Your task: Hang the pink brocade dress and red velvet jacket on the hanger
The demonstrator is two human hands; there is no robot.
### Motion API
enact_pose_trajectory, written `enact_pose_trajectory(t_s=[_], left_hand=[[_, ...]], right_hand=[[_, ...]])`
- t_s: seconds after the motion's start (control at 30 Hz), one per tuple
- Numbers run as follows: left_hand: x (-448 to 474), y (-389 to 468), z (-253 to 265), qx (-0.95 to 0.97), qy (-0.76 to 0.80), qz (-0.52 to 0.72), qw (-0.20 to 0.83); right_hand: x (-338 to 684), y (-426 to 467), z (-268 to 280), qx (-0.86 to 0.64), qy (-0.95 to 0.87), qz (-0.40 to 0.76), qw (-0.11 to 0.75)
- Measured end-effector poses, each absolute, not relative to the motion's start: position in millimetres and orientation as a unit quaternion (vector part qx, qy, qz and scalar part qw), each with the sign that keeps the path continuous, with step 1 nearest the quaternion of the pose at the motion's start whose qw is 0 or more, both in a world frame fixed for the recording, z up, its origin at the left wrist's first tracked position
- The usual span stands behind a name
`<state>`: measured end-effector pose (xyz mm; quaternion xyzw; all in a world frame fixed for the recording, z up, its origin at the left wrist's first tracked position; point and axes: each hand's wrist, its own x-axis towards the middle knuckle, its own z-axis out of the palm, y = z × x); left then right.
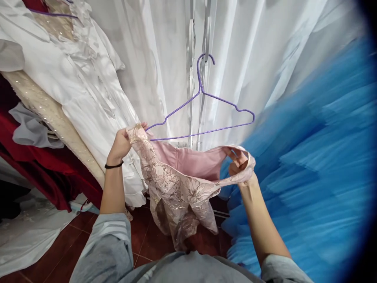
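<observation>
A pink dress (182,184) with a gold floral pattern and plain pink lining hangs between my hands. My left hand (122,143) is closed on its left shoulder, which sits over the left end of a purple hanger (188,104). At the other shoulder, my right hand (241,169) reaches through the armhole, its fingers curled inside the strap. The hanger's right end is bare, above and apart from that strap. Its hook rests up against a pale vertical rail (191,59). Some fingertips of my left hand are behind the cloth.
White gowns (94,82), a beige sparkly dress (59,106) and dark red cloth (70,173) hang at the left. A full blue tulle skirt (309,157) fills the right side. White curtains (241,47) stand behind, over a red tile floor (147,236).
</observation>
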<state>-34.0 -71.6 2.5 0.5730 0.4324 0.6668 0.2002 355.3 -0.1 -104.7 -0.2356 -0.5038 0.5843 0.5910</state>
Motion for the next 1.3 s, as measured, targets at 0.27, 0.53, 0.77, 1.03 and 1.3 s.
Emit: enact_pose_trajectory(t_s=[0.27,0.53,0.77,1.03,1.3], left_hand=[[9.9,-43.7,38.9,0.618,0.539,0.521,0.238],[7.2,-27.5,30.8,0.605,0.553,0.560,0.121],[0.6,-28.9,37.5,0.608,0.536,0.584,0.040],[8.3,-16.7,22.0,0.658,0.531,0.531,0.064],[12.0,26.5,10.8,0.665,0.490,0.564,0.023]], right_hand=[[393.5,54.8,-107.7,-0.245,-0.370,0.550,0.707],[431.0,122.0,-68.0,-0.219,-0.415,0.571,0.674],[424.6,129.1,19.2,-0.281,-0.644,0.412,0.580],[405.9,91.6,55.8,-0.485,-0.812,0.067,0.319],[434.5,68.2,57.8,-0.315,-0.849,0.290,0.309]])
